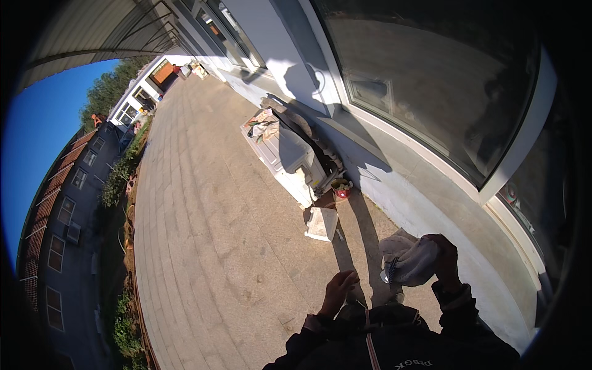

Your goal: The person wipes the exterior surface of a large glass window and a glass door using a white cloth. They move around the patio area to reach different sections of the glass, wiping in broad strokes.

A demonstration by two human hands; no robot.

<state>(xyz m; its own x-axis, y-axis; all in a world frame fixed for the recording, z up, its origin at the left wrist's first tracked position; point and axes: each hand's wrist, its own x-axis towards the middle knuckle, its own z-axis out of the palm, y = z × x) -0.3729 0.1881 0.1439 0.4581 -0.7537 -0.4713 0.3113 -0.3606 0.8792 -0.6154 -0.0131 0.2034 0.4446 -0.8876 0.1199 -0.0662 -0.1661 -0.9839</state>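
Observation:
My right hand (445,259), at the lower right beside the wall, grips a pale, crumpled cloth (413,262) by its right end. The cloth hangs in folds, and a dark patterned piece shows along its left part. Left of it, my left hand (341,287) is raised in front of my body with bent fingers; whether it pinches something small is unclear. A white plastic container (322,224) rests on the paving ahead of my hands. A red bucket (342,188) with pale lumps in it stands by the wall.
A white outdoor air-conditioner unit (296,162) with crumpled bags (262,127) on top stands along the wall. Large windows (430,83) run down the right. Paving (199,222) stretches left to a planted strip (122,185). A person (177,70) is far off.

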